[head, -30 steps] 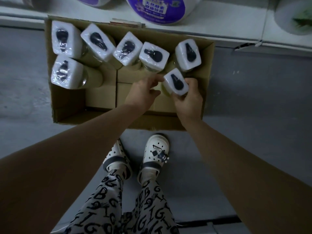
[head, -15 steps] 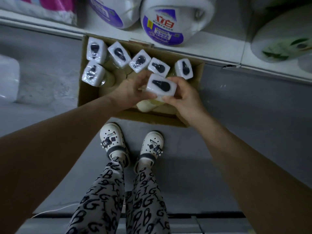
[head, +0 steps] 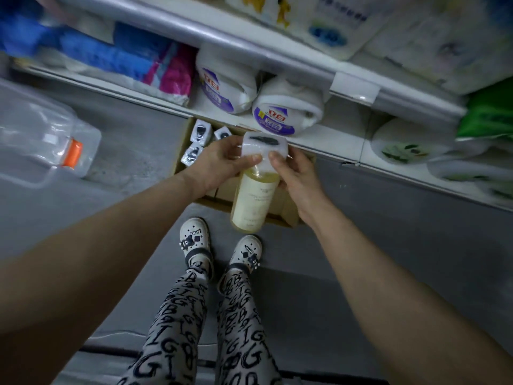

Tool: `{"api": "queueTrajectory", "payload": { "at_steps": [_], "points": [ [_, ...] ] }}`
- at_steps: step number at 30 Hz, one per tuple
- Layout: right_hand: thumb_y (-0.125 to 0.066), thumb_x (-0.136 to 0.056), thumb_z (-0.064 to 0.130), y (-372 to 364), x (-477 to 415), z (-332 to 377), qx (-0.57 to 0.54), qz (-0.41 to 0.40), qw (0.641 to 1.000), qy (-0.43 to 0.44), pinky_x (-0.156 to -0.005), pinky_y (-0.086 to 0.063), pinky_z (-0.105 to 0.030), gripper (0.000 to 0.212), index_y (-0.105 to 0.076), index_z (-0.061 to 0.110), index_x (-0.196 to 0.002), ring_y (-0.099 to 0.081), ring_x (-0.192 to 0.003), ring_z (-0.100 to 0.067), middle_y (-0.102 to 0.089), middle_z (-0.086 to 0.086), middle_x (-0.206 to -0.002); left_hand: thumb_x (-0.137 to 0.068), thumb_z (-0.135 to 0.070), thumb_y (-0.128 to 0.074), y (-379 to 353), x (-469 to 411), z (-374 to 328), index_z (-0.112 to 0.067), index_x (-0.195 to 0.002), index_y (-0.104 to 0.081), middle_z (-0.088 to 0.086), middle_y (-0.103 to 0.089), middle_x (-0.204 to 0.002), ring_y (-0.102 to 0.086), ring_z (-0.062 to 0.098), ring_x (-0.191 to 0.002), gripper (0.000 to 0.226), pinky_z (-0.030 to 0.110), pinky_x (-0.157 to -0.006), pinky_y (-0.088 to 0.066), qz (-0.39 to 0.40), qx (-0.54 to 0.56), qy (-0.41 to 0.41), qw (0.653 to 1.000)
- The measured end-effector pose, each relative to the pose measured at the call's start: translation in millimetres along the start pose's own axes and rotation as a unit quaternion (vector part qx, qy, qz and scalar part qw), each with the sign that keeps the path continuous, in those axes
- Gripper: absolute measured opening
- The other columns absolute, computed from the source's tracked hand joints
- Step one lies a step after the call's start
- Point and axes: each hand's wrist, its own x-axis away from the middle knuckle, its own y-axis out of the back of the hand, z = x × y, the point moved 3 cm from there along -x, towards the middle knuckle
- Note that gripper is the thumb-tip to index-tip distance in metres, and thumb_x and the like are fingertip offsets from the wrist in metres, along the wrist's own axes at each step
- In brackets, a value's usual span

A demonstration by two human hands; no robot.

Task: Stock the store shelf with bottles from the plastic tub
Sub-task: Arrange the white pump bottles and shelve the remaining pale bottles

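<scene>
Left grip [head: 222,159] and right grip [head: 294,173] pinched bottle [head: 255,201] at wrapped cap, held above box [head: 287,215], frame centre. Not on shelf [head: 333,145] yet. Three more bottles [head: 200,133] seen in box.

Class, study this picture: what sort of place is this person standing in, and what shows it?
Probably a shop aisle: white metal shelving carries white jugs with purple labels, and a brown cardboard box of plastic-wrapped bottles sits on the grey floor below.
</scene>
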Motion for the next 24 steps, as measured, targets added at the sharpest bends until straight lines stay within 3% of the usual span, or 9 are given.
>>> {"api": "queueTrajectory", "payload": {
  "at_steps": [3,6,9,11,13,16,19,22,24],
  "points": [
    [-0.071,-0.078,0.055,-4.1,27.2,31.7,0.013,-0.010,1.000,0.007,-0.101,-0.052,-0.051,0.052,-0.065,0.024,-0.120,-0.068,-0.110,-0.015,-0.073,0.003,-0.116,-0.085,-0.039,-0.074,2.1,33.0,-32.8,-0.021,-0.115,-0.064,0.000,-0.073,-0.108,-0.069,0.018,-0.104,0.036,0.045,-0.096,-0.054,-0.017,-0.003,-0.013,1.000],
    [-0.068,-0.086,0.046,-7.0,56.3,69.0,0.026,-0.012,0.999,0.022,-0.099,-0.053,-0.047,0.035,-0.068,0.023,-0.113,-0.070,-0.105,-0.014,-0.075,0.003,-0.111,-0.088,-0.037,-0.072,5.1,65.6,-65.7,-0.020,-0.109,-0.067,-0.001,-0.074,-0.104,-0.070,0.014,-0.098,0.027,0.040,-0.091,-0.057,-0.040,-0.006,-0.024,0.999],
    [-0.061,-0.099,0.032,-5.8,85.7,105.7,0.044,0.008,0.998,0.043,-0.081,-0.054,-0.023,0.014,-0.068,0.026,-0.109,-0.069,-0.096,-0.002,-0.074,0.011,-0.104,-0.089,-0.037,-0.071,6.0,96.0,-97.8,-0.017,-0.107,-0.068,-0.005,-0.073,-0.095,-0.069,0.007,-0.083,0.027,0.028,-0.074,-0.053,-0.059,0.005,-0.039,0.997],
    [-0.058,-0.101,0.027,-3.9,105.1,131.3,0.048,0.018,0.997,0.056,-0.072,-0.052,-0.016,0.017,-0.067,0.021,-0.114,-0.068,-0.091,0.002,-0.073,0.012,-0.104,-0.089,-0.038,-0.071,7.6,117.7,-120.8,-0.013,-0.111,-0.067,0.000,-0.074,-0.099,-0.071,0.013,-0.089,0.033,0.031,-0.077,-0.056,-0.069,0.016,-0.045,0.996],
    [-0.058,-0.101,0.026,-5.2,119.3,153.3,0.049,0.013,0.996,0.070,-0.076,-0.053,-0.019,0.026,-0.064,0.014,-0.122,-0.068,-0.093,0.000,-0.072,0.007,-0.110,-0.090,-0.037,-0.069,10.0,137.7,-143.6,-0.014,-0.109,-0.067,0.000,-0.074,-0.100,-0.072,0.014,-0.093,0.030,0.032,-0.080,-0.057,-0.073,0.019,-0.058,0.995],
    [-0.061,-0.098,0.034,-12.6,139.2,186.9,0.035,0.002,0.996,0.084,-0.096,-0.055,-0.039,0.037,-0.060,0.014,-0.129,-0.067,-0.109,-0.013,-0.070,0.000,-0.121,-0.091,-0.038,-0.067,13.3,165.3,-177.5,-0.017,-0.107,-0.068,-0.002,-0.075,-0.097,-0.072,0.012,-0.091,0.027,0.033,-0.080,-0.057,-0.083,0.016,-0.085,0.993],
    [-0.063,-0.092,0.046,-17.9,160.7,221.7,0.042,-0.009,0.992,0.116,-0.096,-0.055,-0.046,0.046,-0.061,0.018,-0.128,-0.069,-0.107,-0.016,-0.071,0.000,-0.120,-0.091,-0.042,-0.066,15.8,190.3,-210.2,-0.018,-0.107,-0.070,0.001,-0.075,-0.100,-0.072,0.016,-0.094,0.029,0.036,-0.083,-0.058,-0.092,0.004,-0.120,0.988],
    [-0.063,-0.087,0.051,-20.9,178.1,255.6,0.046,-0.014,0.988,0.144,-0.094,-0.056,-0.047,0.051,-0.061,0.019,-0.127,-0.070,-0.106,-0.018,-0.071,0.000,-0.119,-0.094,-0.036,-0.064,20.8,213.2,-241.6,-0.014,-0.100,-0.068,0.000,-0.074,-0.083,-0.071,0.006,-0.073,0.023,0.021,-0.064,-0.056,-0.095,0.014,-0.146,0.985],
    [-0.064,-0.084,0.053,-24.8,189.8,276.9,0.049,-0.012,0.986,0.160,-0.092,-0.057,-0.047,0.054,-0.062,0.019,-0.126,-0.070,-0.105,-0.019,-0.071,-0.001,-0.118,-0.095,-0.033,-0.063,25.2,228.6,-258.2,-0.011,-0.104,-0.066,0.008,-0.074,-0.085,-0.070,0.006,-0.069,0.025,0.021,-0.062,-0.055,-0.101,0.023,-0.162,0.981]
  ]
}}
